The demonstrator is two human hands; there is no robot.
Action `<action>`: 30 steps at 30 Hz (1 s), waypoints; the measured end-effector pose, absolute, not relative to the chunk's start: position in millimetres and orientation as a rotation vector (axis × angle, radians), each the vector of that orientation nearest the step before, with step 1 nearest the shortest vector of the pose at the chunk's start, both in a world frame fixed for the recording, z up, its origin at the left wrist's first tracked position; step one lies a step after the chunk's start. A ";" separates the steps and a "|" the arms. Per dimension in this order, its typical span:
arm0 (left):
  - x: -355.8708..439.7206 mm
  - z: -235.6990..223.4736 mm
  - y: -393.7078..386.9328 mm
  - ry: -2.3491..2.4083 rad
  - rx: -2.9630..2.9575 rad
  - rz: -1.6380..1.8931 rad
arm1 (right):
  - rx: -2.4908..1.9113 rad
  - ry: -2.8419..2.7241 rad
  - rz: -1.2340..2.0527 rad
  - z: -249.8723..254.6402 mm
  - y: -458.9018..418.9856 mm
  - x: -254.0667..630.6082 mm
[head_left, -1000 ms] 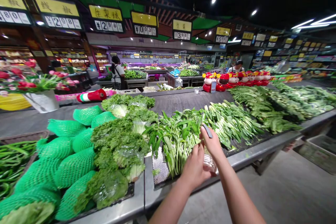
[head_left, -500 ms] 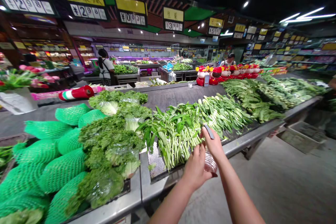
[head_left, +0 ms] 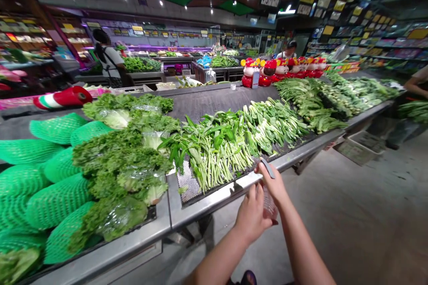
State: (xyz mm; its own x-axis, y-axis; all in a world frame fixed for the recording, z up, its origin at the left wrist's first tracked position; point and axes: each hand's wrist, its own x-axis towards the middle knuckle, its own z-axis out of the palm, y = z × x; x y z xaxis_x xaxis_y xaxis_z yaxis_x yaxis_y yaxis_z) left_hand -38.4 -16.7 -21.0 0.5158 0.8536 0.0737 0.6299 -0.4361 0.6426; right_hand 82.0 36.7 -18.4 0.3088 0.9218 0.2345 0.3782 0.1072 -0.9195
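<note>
Above the floor, in front of the vegetable stand, my hands are together around a clear ribbed plastic bottle (head_left: pixel 269 205). My left hand (head_left: pixel 250 213) is closed around its side. My right hand (head_left: pixel 272 182) is closed at its upper end, with a narrow grey piece (head_left: pixel 267 168) showing along the fingers; what this piece belongs to I cannot tell. Just beyond the hands, leafy water spinach (head_left: pixel 214 156) lies with its stems toward the metal edge. Bunches of pale-stemmed greens (head_left: pixel 274 124) lie to its right.
Curly lettuce (head_left: pixel 120 164) in clear wrap and produce in green foam nets (head_left: pixel 56 200) fill the stand's left. A metal rail (head_left: pixel 214 202) runs along its front. Red figurines (head_left: pixel 267 73) stand behind. A crate (head_left: pixel 359 147) sits on the floor; people (head_left: pixel 109 60) are in the background.
My view has tilted down and turned right, so the stand appears farther left and higher. The rail now shows beyond my hands, which keep the same hold on the bottle.
</note>
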 end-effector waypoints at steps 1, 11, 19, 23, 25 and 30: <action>-34.6 -23.2 -19.1 1.210 2.197 0.523 | -1.484 -1.258 0.641 -20.9 34.8 85.2; 14.5 -35.3 -25.1 1.198 2.161 0.479 | -1.556 -1.230 0.670 -30.9 27.7 131.0; 49.0 -26.6 -16.9 1.184 2.204 0.627 | -1.445 -1.233 0.687 -14.9 39.9 167.3; 54.3 -17.4 -9.0 1.194 2.224 0.669 | -1.422 -1.232 0.670 -6.3 47.5 170.1; 54.8 -13.6 -2.6 1.195 2.244 0.662 | -1.423 -1.217 0.666 -5.3 53.5 170.0; 54.2 -8.5 15.3 1.229 2.256 0.621 | -1.420 -1.225 0.642 -1.4 71.5 170.6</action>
State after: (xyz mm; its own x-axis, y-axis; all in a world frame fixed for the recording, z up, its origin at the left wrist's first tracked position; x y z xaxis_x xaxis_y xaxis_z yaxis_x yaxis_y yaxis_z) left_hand 54.2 15.3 -8.5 0.4903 0.8578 0.1540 0.6329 -0.4720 0.6138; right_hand 170.6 71.5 -1.4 0.3186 0.9167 0.2412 0.3229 0.1343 -0.9369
